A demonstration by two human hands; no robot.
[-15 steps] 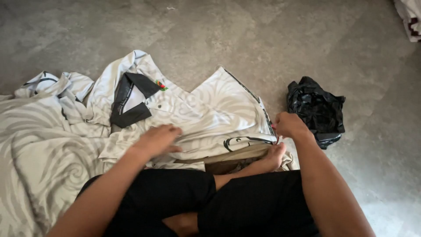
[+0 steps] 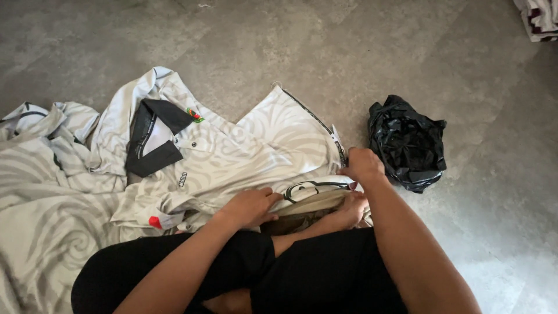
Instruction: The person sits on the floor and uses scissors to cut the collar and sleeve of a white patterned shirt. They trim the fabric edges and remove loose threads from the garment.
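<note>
Left hand (image 2: pixel 251 206) lies palm-down on the near hem of a white shirt (image 2: pixel 232 157), fingers curled over the folded edge and pressing it; whether they actually pinch the cloth cannot be told. Right hand (image 2: pixel 363 166) is closed in a loose fist on the shirt's right edge, where a thin black trim line runs, gripping the fabric there.

Shirt spread flat on a grey floor (image 2: pixel 279 52), directly ahead of the person's crossed legs in black trousers (image 2: pixel 325 273). Pale swirl pattern across the cloth. Black collar (image 2: pixel 152 139) lies open toward the left, with a small red-and-green patch just beside it. Red tag (image 2: pixel 155 222) shows at the lower left corner of the shirt. A bare foot (image 2: pixel 349 212) tucks under the near hem, between the two hands.

More cloth of the same swirl pattern is heaped at the left (image 2: pixel 40 186), touching the shirt. Crumpled black plastic bag (image 2: pixel 408 142) sits on the floor just beside the right hand, apart from the shirt. Patterned fabric (image 2: pixel 540 17) peeks in at the top right corner, well apart.
</note>
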